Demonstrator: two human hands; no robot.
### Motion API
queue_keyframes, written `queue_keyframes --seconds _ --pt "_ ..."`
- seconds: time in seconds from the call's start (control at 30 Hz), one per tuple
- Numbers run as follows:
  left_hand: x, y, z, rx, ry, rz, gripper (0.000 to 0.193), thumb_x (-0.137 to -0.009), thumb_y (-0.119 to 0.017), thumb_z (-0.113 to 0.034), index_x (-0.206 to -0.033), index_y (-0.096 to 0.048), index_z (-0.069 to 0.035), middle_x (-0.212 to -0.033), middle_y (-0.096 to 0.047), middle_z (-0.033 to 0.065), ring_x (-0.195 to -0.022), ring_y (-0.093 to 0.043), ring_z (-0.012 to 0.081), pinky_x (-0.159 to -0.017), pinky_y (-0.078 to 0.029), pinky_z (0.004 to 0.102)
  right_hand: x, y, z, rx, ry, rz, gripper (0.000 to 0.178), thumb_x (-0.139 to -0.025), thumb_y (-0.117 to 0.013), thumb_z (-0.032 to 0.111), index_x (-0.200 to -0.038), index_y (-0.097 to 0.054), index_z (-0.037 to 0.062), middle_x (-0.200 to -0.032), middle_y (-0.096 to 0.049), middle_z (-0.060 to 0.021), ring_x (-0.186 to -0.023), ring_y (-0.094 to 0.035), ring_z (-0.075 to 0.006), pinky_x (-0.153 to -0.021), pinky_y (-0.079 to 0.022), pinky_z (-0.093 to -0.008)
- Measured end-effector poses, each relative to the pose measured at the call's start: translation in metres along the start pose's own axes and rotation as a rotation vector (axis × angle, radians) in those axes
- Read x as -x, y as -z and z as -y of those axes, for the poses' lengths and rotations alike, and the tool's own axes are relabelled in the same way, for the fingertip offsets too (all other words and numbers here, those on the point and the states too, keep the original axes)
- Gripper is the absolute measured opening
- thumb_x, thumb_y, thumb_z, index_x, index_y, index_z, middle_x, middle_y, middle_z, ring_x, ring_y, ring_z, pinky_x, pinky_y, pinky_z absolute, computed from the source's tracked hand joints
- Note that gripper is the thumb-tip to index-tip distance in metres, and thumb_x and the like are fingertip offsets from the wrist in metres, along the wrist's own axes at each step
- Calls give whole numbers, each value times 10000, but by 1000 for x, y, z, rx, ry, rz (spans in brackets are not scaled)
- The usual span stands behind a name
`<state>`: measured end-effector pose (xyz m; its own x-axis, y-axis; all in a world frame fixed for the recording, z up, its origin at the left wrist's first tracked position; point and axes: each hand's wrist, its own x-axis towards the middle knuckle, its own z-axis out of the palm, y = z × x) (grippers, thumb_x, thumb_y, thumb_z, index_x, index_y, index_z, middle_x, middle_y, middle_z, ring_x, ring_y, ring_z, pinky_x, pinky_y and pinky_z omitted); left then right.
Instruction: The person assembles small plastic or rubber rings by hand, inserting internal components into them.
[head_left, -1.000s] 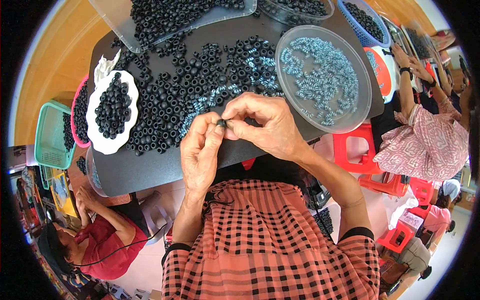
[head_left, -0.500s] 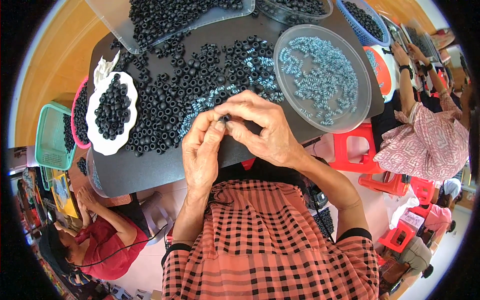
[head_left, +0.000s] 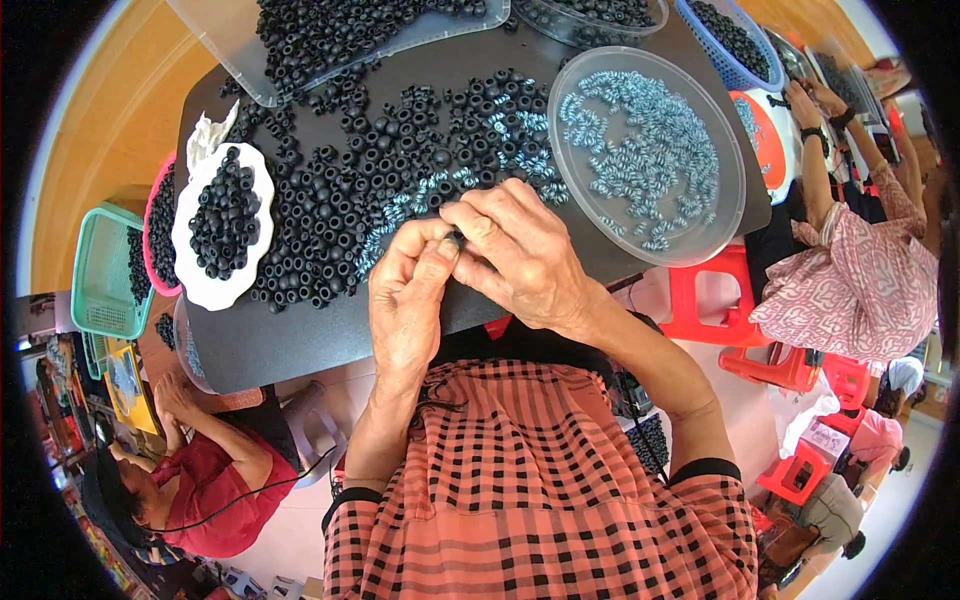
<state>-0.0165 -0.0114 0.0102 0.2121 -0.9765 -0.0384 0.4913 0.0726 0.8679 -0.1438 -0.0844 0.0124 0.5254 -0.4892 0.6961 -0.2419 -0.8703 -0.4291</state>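
Head view: my left hand (head_left: 405, 300) pinches a small black piece (head_left: 455, 239) between thumb and finger, over the worktop (head_left: 265, 345) near its front edge. My right hand (head_left: 530, 262) is curled against it; its fingertips are partly hidden, so I cannot tell whether they grip too. Black beads (head_left: 320, 215) and blue coils (head_left: 400, 210) lie beyond, between a white plate (head_left: 207, 291) and a clear tray (head_left: 730, 180).

Red plastic stools (head_left: 705, 290) crowd a pale, pinkish floor (head_left: 735, 412) right of the dark desk (head_left: 260, 352); I can see orange-brown wood (head_left: 100, 120) spreading broadly beyond its far left corner
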Motion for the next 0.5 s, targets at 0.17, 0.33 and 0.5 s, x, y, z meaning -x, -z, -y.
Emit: queue_keyframes --seconds 0.17,0.33,0.5 --pt "0 -1 1 -47 1 -1 122 -935 -514 -29 -1015 -592 18 -876 -566 -19 -781 -478 34 -728 -406 189 2 -2 -1 57 48 -24 440 -642 -741 105 -1030 -584 -31 -941 -552 -105 -812 -522 -256 -707 -456 -361" --pt "0 3 1 -30 32 9 124 -931 -506 -22 -1009 -593 19 -882 -564 -21 -783 -481 36 -732 -411 191 4 0 2 140 59 4 429 -645 -741 123 -1018 -591 -26 -922 -561 -100 -800 -529 -238 -674 -448 -351" --pt "-1 -1 -1 -41 28 10 118 -925 -505 -17 -996 -592 19 -873 -565 -21 -780 -484 38 -733 -413 193 0 1 1 84 14 -2 424 -650 -745 129 -1020 -597 -14 -906 -577 -87 -778 -540 -226 -669 -442 -347"
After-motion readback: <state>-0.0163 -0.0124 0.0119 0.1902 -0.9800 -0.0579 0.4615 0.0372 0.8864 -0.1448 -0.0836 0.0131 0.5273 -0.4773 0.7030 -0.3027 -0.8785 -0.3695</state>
